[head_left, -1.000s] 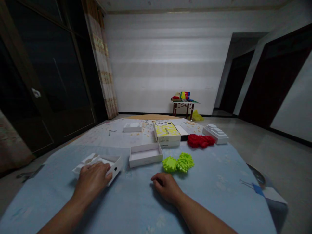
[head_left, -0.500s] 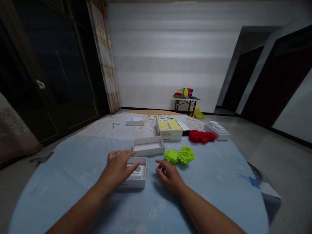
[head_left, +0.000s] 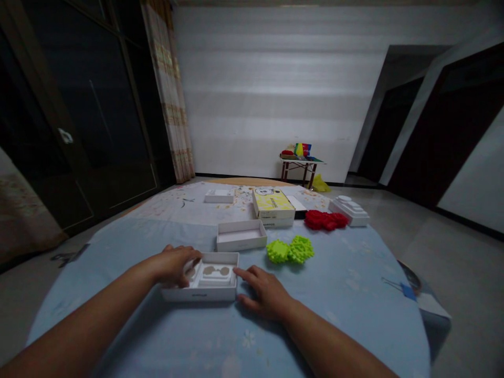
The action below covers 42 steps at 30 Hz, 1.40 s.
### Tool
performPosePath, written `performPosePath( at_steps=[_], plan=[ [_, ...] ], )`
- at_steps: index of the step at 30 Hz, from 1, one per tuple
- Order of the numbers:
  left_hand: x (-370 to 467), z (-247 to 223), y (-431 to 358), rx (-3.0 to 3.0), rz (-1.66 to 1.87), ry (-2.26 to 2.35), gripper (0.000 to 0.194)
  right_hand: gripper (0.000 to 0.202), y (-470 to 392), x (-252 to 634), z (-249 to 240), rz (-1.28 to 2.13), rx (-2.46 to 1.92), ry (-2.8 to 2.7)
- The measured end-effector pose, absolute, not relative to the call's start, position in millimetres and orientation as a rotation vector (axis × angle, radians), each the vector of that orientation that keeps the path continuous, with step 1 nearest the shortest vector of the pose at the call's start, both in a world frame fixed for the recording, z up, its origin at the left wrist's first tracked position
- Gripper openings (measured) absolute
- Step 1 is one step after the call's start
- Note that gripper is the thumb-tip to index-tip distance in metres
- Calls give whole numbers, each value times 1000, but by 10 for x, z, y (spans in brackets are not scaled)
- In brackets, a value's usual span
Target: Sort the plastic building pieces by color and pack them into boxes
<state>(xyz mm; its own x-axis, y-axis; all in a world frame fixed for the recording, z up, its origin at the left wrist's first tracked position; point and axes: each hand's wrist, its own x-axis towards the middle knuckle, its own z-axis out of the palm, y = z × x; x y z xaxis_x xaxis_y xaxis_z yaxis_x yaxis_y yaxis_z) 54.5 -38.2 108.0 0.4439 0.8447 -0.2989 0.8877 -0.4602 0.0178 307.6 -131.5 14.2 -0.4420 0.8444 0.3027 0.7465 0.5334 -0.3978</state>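
A white open-topped box [head_left: 199, 295] sits on the table in front of me, with a white moulded insert [head_left: 216, 279] inside it. Two joined round brownish hollows show in the insert. My left hand [head_left: 176, 266] reaches over the box's left end, fingers curled down inside; what they pinch is hidden. At the right end, my right hand [head_left: 268, 295] has its index fingertip against the box wall and its thumb apart below. Just behind stands a second white open box part [head_left: 241, 243], apart from both hands. Bright green spiky plastic pieces [head_left: 290, 251] lie beyond my right hand.
Farther back are a yellow-and-white cartoon box [head_left: 273, 210], a red bumpy cluster [head_left: 326, 220], a stepped white object [head_left: 350, 211] and a flat white box [head_left: 219, 196]. A blue floral cloth [head_left: 334, 336] covers the rounded table.
My left hand has moved left and down into the box's left end, uncovering the insert. My right hand has shifted slightly left and down to touch the box's right wall.
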Motion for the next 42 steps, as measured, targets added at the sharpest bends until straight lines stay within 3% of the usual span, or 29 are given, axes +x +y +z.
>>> performPosePath(
  at_steps=[6,14,19,23,26,31,42],
  plan=[
    [573,1107,-323,2562,-434,1494,74,50,-1299,3050,133,229,-1332,-2320],
    [499,1164,-302,2568,-157,1333,57,55,-1350,3030,198,223,-1318,-2325],
    [403,1481,-318,2546,89,1319,56,30,-1340,3040,206,145,-1304,-2343],
    [235,1593,-156,2487,405,1540,66,17,-1351,3132,291,126,-1273,-2388],
    [117,1445,-8,2420,579,1760,68,13,-1370,3266,388,111,-1272,-2370],
    [29,976,155,2238,569,2019,68,12,-1374,3507,427,112,-1364,-2284],
    [208,391,342,2023,666,2130,70,17,-1329,3613,284,129,-1632,-2119]
  ],
)
